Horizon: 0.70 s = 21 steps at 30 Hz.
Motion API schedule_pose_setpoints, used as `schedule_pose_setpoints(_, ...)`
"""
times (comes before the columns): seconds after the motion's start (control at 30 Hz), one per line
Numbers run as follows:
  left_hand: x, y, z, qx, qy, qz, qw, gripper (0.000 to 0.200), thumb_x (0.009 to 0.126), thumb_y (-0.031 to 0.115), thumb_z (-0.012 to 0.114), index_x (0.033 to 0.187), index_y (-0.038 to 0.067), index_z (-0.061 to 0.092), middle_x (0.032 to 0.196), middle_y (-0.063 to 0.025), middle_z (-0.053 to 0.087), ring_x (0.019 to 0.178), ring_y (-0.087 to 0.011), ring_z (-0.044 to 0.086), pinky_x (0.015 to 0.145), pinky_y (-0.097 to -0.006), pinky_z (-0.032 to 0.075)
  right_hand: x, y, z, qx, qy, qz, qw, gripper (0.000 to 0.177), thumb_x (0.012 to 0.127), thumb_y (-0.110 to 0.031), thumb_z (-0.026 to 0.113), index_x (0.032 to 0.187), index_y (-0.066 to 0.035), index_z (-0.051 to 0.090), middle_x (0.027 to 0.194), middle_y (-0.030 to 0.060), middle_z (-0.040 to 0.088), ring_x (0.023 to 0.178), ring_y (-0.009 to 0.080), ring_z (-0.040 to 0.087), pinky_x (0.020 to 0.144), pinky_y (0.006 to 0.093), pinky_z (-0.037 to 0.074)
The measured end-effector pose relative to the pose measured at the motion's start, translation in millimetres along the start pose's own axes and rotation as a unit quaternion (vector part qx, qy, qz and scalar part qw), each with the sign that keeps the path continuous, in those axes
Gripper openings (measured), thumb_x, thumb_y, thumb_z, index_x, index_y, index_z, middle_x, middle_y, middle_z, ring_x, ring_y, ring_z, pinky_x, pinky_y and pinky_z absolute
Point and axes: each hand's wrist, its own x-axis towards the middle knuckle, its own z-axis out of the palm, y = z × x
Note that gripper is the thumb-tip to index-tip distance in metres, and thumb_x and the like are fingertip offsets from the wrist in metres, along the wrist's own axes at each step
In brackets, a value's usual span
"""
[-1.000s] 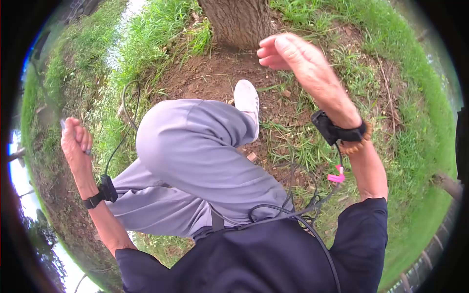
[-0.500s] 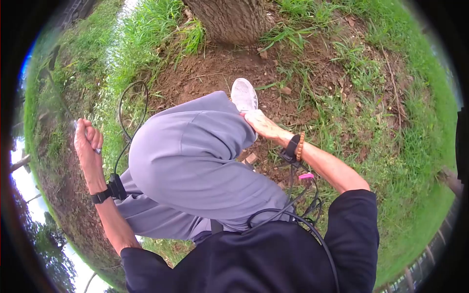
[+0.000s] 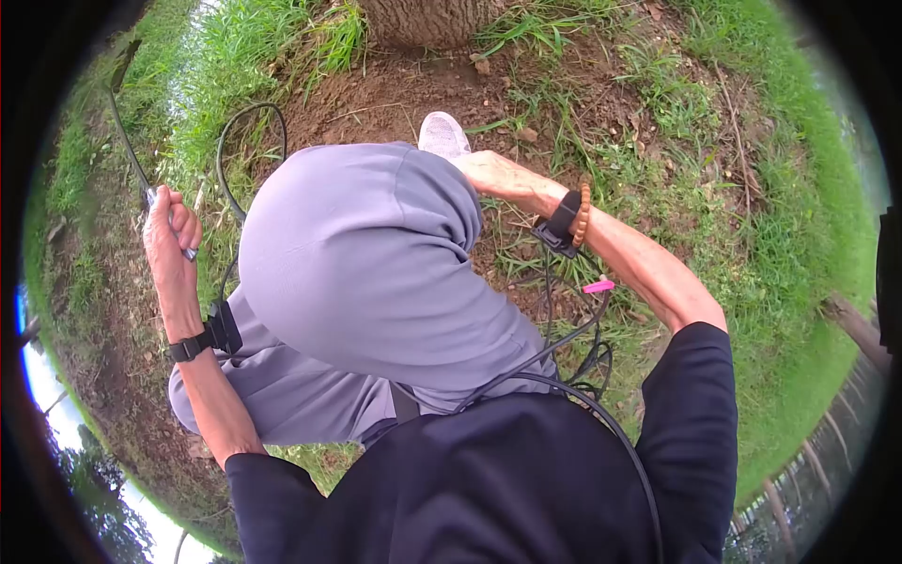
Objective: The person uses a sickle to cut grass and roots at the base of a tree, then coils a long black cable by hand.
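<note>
Outdoors, the left hand (image 3: 169, 235) is at 9 o'clock, clenched around a thin rod (image 3: 132, 155) that runs up toward 11 o'clock over the grass. The right hand (image 3: 493, 174) lies at 1 o'clock against the raised grey trouser leg (image 3: 357, 254), just beside the white shoe (image 3: 442, 136). Its fingertips are hidden, so I cannot tell whether it grips. The tree trunk (image 3: 423, 17) stands at 12 o'clock.

no readable text, labels, brands or numbers anywhere in view
</note>
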Motion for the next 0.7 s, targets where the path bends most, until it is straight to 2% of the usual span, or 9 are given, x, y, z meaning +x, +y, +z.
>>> schedule_pose_setpoints(0.07, 2, -3, -6, -0.008, 0.005, -0.004, 1.0, 0.023, 0.098, 0.026, 0.052, 0.088, 0.005, 0.054, 0.057, 0.0051, 0.037, 0.042, -0.0042, 0.03, 0.039, -0.0209, 0.024, -2, 4, 3, 0.149, 0.04, 0.015, 0.988, 0.048, 0.096, -0.04, 0.046, 0.117, 0.0, 0.059, 0.111, 0.0102, 0.065, 0.1, 0.0141, 0.056, 0.09, 0.0322, 0.044)
schedule_pose_setpoints(0.1, 2, -4, -7, -0.01, 0.005, -0.005, 1.0, 0.023, 0.098, 0.026, 0.052, 0.088, 0.005, 0.054, 0.057, 0.0051, 0.037, 0.042, -0.0042, 0.03, 0.039, -0.0209, 0.024, 1, 14, 10, 0.147, 0.039, 0.017, 0.988, 0.048, 0.096, -0.04, 0.046, 0.117, 0.0, 0.059, 0.111, 0.0102, 0.065, 0.1, 0.0141, 0.056, 0.09, 0.0322, 0.044)
schedule_pose_setpoints(0.17, 2, -6, -12, -0.014, 0.01, -0.004, 1.0, 0.023, 0.097, 0.027, 0.053, 0.088, 0.005, 0.053, 0.057, 0.0053, 0.037, 0.042, -0.0042, 0.03, 0.038, -0.0211, 0.025, 11, 37, 23, 0.154, 0.14, 0.103, 0.973, 0.033, 0.093, -0.031, 0.046, 0.083, -0.001, 0.057, 0.081, 0.0049, 0.057, 0.076, 0.0109, 0.051, 0.069, 0.0309, 0.043)
schedule_pose_setpoints(0.23, -1, -7, -14, -0.019, 0.017, -0.005, 1.0, 0.024, 0.098, 0.027, 0.051, 0.088, 0.006, 0.053, 0.057, 0.0058, 0.037, 0.042, -0.0036, 0.03, 0.038, -0.0204, 0.025, 19, 50, 25, 0.05, 0.164, 0.074, 0.982, 0.044, 0.094, -0.038, 0.039, 0.089, 0.001, 0.059, 0.092, 0.0172, 0.064, 0.084, 0.0269, 0.06, 0.075, 0.0388, 0.045)
schedule_pose_setpoints(0.3, -5, -7, -11, -0.024, 0.02, -0.002, 1.0, 0.024, 0.099, 0.027, 0.05, 0.088, 0.006, 0.053, 0.057, 0.0063, 0.036, 0.042, -0.0029, 0.03, 0.037, -0.0196, 0.025, 31, 86, 31, -0.026, 0.173, 0.06, 0.983, 0.049, 0.094, -0.043, 0.038, 0.099, 0.0, 0.061, 0.101, 0.0229, 0.063, 0.096, 0.0356, 0.06, 0.081, 0.0421, 0.046)
schedule_pose_setpoints(0.37, -9, -7, -8, -0.032, 0.04, -0.025, 0.998, 0.023, 0.097, 0.028, 0.053, 0.086, 0.007, 0.052, 0.057, 0.0059, 0.037, 0.041, -0.0039, 0.031, 0.036, -0.0211, 0.025, 28, 82, 32, -0.046, 0.186, 0.017, 0.981, 0.049, 0.093, -0.044, 0.041, 0.108, -0.002, 0.061, 0.106, 0.0248, 0.062, 0.103, 0.037, 0.059, 0.084, 0.0418, 0.046)
schedule_pose_setpoints(0.4, -10, -9, -8, -0.032, 0.042, -0.023, 0.998, 0.023, 0.096, 0.028, 0.054, 0.086, 0.007, 0.052, 0.058, 0.0062, 0.038, 0.041, -0.0038, 0.032, 0.036, -0.0208, 0.025, 45, 127, 34, -0.049, 0.152, 0.058, 0.985, 0.046, 0.093, -0.04, 0.042, 0.111, -0.002, 0.061, 0.109, 0.0245, 0.062, 0.104, 0.0381, 0.059, 0.084, 0.0414, 0.046)
schedule_pose_setpoints(0.43, -10, -12, -10, -0.035, 0.047, -0.016, 0.998, 0.023, 0.096, 0.028, 0.054, 0.086, 0.007, 0.052, 0.058, 0.0062, 0.038, 0.041, -0.0038, 0.032, 0.036, -0.0208, 0.025, 37, 94, 29, -0.132, 0.113, -0.069, 0.982, 0.04, 0.092, -0.034, 0.046, 0.109, 0.0, 0.06, 0.105, 0.0205, 0.063, 0.099, 0.0318, 0.061, 0.083, 0.0389, 0.047)
schedule_pose_setpoints(0.7, -9, -31, -7, -0.031, 0.006, -0.058, 0.998, 0.023, 0.094, 0.028, 0.059, 0.087, 0.006, 0.052, 0.059, 0.0047, 0.042, 0.041, -0.0046, 0.037, 0.035, -0.0211, 0.031, -13, 51, 11, -0.082, 0.095, 0.049, 0.991, 0.04, 0.094, -0.034, 0.046, 0.113, -0.001, 0.058, 0.107, 0.0177, 0.063, 0.1, 0.0281, 0.06, 0.084, 0.0369, 0.047)
